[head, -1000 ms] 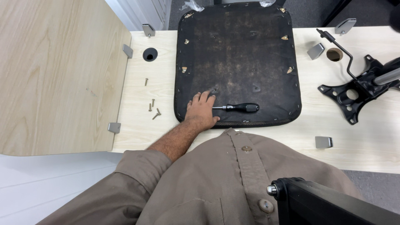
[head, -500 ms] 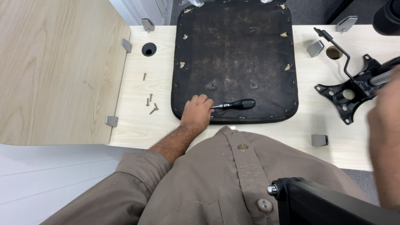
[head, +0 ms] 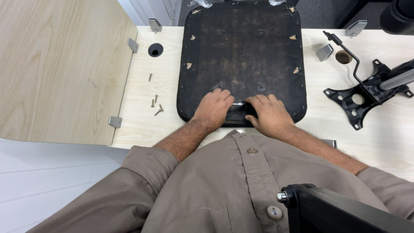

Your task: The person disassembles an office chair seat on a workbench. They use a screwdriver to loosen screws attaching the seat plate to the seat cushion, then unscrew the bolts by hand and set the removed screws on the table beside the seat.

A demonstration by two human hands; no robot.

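At 6 o'clock, nearest the camera, a black chair part [head: 345, 211] sits against the person's brown shirt. Just beyond, both hands rest on the near edge of the seat pad [head: 243, 56], a black square lying underside up on the pale table [head: 379, 138]. The left hand [head: 214, 108] lies flat, fingers loosely curled, touching the screwdriver's metal shaft. The right hand [head: 267, 114] covers the screwdriver [head: 238, 105] handle; its grip is hidden. The screwdriver lies sideways, long axis running 3 to 9 o'clock, tip toward 9. Bare table opens at 9 o'clock up to loose screws [head: 155, 105] and a wooden panel [head: 60, 69]. At 2 o'clock, well apart, lies the black metal bracket [head: 366, 95].
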